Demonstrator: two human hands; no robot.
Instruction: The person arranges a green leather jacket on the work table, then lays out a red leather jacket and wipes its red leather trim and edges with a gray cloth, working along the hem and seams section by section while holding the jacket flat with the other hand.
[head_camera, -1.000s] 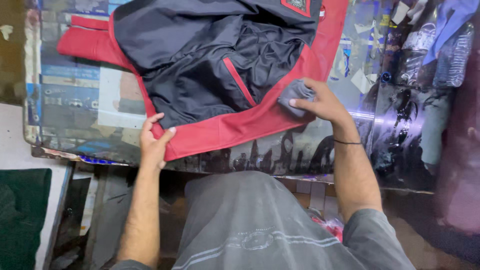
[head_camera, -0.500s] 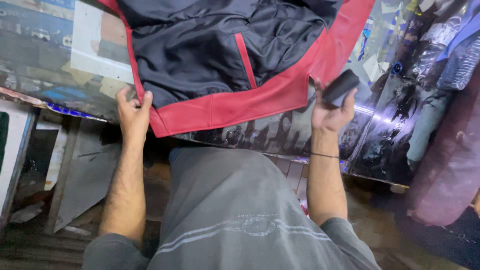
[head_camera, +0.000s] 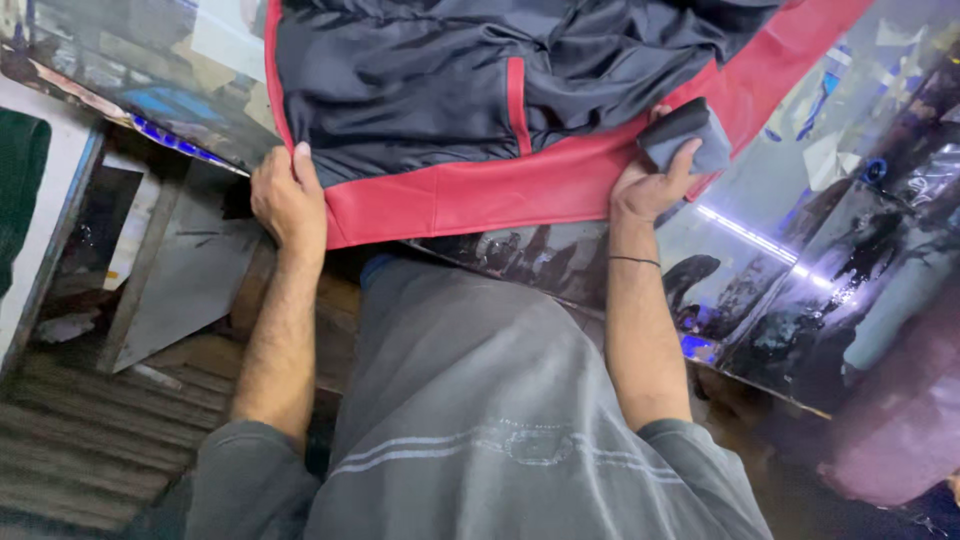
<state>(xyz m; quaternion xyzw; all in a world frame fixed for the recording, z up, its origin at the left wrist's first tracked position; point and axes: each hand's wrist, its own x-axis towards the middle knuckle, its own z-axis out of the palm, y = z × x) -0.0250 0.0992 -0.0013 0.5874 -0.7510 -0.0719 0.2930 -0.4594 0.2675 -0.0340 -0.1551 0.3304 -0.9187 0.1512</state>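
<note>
Glossy picture-covered tabletop (head_camera: 800, 200) serves as the work surface, w/ a dark jacket with red trim (head_camera: 480, 195) spread over it. Judged best: the red hem should be kept taut & flat by the left hand (head_camera: 290, 200) while the grey pad (head_camera: 690, 135) is pressed evenly along it. Left hand is closed, hem corner pinched, thumb on top. Right hand (head_camera: 650, 185) is curled round the pad, resting on the trim just above its wrist.

single head cam, looks steeply down and close over wearer's torso onto glossy table (head_camera: 800, 200) edge; no second view
</note>
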